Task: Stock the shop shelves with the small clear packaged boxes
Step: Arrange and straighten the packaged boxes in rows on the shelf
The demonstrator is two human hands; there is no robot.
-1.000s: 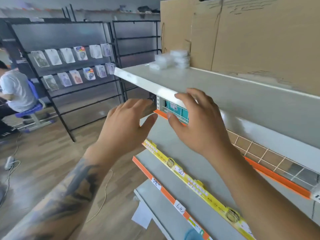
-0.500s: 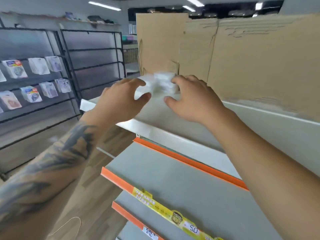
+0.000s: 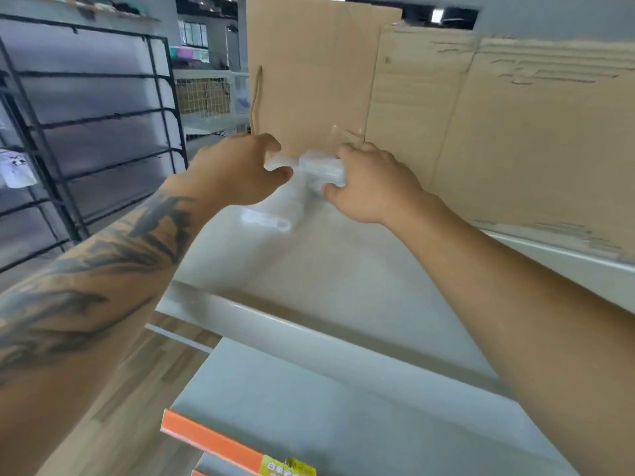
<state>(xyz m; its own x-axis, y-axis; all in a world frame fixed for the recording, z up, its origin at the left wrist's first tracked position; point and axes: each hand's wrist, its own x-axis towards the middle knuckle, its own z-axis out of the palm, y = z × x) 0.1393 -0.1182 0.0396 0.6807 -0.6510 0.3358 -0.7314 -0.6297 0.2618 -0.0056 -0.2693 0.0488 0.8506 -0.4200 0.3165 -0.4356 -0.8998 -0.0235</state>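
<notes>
cardboard sheets (image 3: 481, 132) upright | black wire rack (image 3: 103, 132) left | wood floor (image 3: 144, 372)

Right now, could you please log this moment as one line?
both hands on clear boxes | left hand | right hand | top shelf | grasp unclear

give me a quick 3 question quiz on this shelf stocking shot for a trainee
1. True or false: both hands are on the clear boxes on the top shelf.
2. What stands behind the boxes? A) cardboard sheets B) a glass door C) a wire basket
3. Fill in: one loose clear box lies on the shelf below the ___ hand.

Key
1. True: the left hand and right hand close on the pile from either side.
2. A, the cardboard sheets.
3. left
</notes>
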